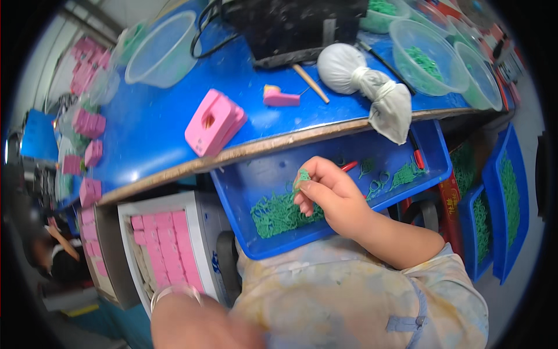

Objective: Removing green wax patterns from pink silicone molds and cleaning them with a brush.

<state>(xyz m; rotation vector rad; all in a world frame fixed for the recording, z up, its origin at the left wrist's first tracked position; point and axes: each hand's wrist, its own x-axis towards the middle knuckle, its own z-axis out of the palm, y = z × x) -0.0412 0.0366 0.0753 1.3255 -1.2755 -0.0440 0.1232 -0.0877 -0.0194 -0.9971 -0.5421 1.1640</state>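
My right hand [328, 195] pinches a small green piece [303, 174] over a blue tray [235, 184]. In the tray lie a heap of green pieces [270, 216], some small green rings and red-handled tools [418, 157]. My left hand [206, 326] is a blur at the lower edge, beside a white box [207, 232] packed with pink blocks [165, 244]; its fingers cannot be made out.
On the blue bench [151, 134] sit a pink block [212, 134], a black machine [293, 26], a white cloth bag [339, 67] and plastic bowls [160, 49]. Blue trays [497, 244] stand at the right. A co-worker [52, 256] is at the left.
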